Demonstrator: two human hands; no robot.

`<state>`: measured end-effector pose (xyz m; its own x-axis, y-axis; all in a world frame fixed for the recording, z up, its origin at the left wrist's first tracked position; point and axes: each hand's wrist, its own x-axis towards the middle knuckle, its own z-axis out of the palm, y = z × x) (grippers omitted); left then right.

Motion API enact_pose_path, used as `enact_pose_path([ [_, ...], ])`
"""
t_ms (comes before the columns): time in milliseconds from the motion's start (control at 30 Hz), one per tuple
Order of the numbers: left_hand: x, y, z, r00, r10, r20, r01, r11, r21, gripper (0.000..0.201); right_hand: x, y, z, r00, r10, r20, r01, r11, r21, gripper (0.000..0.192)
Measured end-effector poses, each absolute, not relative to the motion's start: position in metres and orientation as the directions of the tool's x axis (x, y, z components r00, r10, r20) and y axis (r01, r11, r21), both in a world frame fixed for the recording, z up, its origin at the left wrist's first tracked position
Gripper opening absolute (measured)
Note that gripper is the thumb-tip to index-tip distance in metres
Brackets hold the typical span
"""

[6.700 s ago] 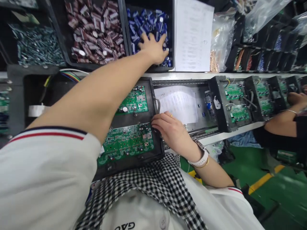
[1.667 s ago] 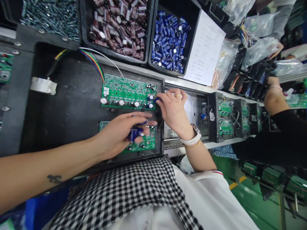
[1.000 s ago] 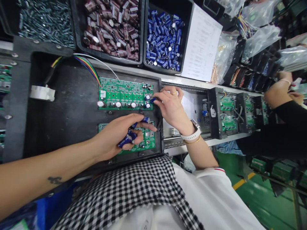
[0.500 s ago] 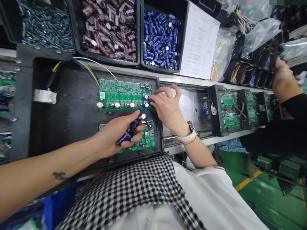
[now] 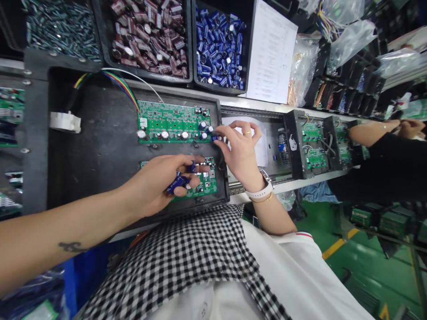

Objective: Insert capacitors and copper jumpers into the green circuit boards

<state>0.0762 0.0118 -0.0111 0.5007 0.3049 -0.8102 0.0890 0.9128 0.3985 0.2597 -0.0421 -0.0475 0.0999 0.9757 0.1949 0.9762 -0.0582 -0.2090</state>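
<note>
1. Blue electrolytic capacitor (image 5: 215, 138), one, pinched between thumb and fingertips of the right hand (image 5: 238, 149), at the lower right corner of the upper circuit board (image 5: 170, 113); cannot tell whether touching it.
2. Left hand (image 5: 167, 178) palm up, fingers curled round a few more capacitors (image 5: 176, 183), over the lower circuit board (image 5: 208, 180); exact count hidden by the fingers.
3. Upright on the upper circuit board: three blue-sleeved capacitors (image 5: 202, 126) clustered near the right end, three pale-topped capacitors (image 5: 165, 134) spaced along the lower edge.
4. Two boards in one black tray (image 5: 96, 164): narrow strip of floor between them, broad stretch of floor to the left, with one white connector (image 5: 65, 122) by the left edge.
5. Past the tray's right rim, near the right hand: wider room along the rail, with one loose paper (image 5: 262, 138) and one plastic bottle (image 5: 283, 146).
6. Along the far edge, three bins: teal small parts (image 5: 62, 31), maroon capacitors (image 5: 150, 35), blue capacitors (image 5: 218, 49); one printed sheet (image 5: 271, 49) alongside.
7. Farther right, another person's forearm (image 5: 373, 133).
</note>
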Motion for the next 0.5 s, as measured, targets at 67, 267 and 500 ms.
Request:
enact_pose_path([
  [67,0.068,0.008,-0.005,0.516,0.343,-0.784,0.080,0.893,0.444,0.019,0.261,-0.038,-0.054,0.097,0.976,0.193,0.979,-0.059,-0.195,0.015],
  [267,0.039,-0.013,0.008,0.555,0.355,-0.752,-0.012,0.907,0.420,0.009,0.261,-0.034,-0.055,0.119,0.969,0.215,0.976,-0.074,-0.205,0.007],
  [500,0.034,-0.037,-0.004,0.679,0.334,-0.653,-0.199,0.941,0.274,0.016,0.266,-0.031,-0.053,0.100,0.978,0.186,0.983,-0.068,-0.169,0.011],
])
